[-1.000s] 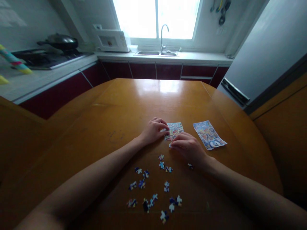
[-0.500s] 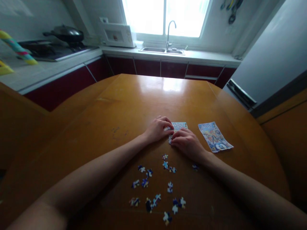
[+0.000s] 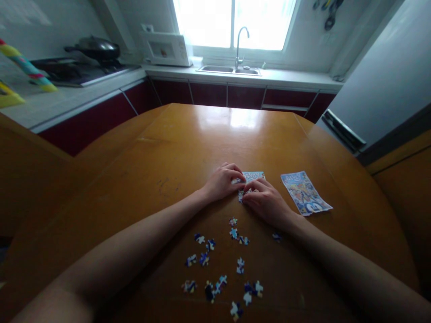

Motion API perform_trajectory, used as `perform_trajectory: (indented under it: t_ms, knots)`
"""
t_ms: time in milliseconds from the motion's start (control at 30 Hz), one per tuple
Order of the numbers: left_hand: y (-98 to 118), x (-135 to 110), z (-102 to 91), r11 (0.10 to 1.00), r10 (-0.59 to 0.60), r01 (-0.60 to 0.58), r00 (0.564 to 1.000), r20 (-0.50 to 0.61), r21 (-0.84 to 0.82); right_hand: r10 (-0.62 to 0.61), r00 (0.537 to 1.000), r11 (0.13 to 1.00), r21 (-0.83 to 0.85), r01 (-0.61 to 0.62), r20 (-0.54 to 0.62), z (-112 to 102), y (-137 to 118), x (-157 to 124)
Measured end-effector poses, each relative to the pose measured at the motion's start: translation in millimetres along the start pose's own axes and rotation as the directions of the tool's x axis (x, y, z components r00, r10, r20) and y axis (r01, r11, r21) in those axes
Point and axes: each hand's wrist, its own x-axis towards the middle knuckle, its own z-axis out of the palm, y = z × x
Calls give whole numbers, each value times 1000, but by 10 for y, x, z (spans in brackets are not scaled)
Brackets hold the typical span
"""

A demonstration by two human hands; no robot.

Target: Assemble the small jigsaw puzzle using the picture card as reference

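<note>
A partly joined jigsaw puzzle [image 3: 254, 175] with pale blue lettering along its far edge lies flat on the table, mostly covered by my hands. My left hand [image 3: 225, 180] rests at its left side, fingers bent and closed on that edge. Over the near right part curls my right hand [image 3: 264, 198], thumb and fingertips together on the puzzle; any single piece under them is hidden. Loose jigsaw pieces [image 3: 233, 233] lie scattered between my forearms, several of them dark blue and white. One loose piece [image 3: 276, 236] sits close below my right wrist.
A printed picture sheet [image 3: 306, 194] lies to the right of my right hand on the wooden table [image 3: 188, 143]. Beyond the table are a counter with a sink [image 3: 215, 69], a microwave [image 3: 166, 49] and a covered pan [image 3: 99, 48]. A fridge [image 3: 380, 85] stands at right.
The view has shifted slightly, so everything sits a little further right. Both hands stay at the puzzle, with only a slight shift of the right fingers.
</note>
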Motion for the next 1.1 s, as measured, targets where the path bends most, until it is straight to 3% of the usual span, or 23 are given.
perform_trajectory:
  t_ms: [467,700,1100]
  knots:
    - [-15,-7,0,1000,13,-13,1000,2,16,14,998,1000,8,-15,64,-53,-16,-20]
    - [12,4,-14,1000,-14,14,1000,13,17,61,998,998,7,-61,-32,-56,-20,-22]
    - [-26,3,16,1000,-19,19,1000,-8,-11,31,1000,1000,-6,-31,2,-10,-40,-23]
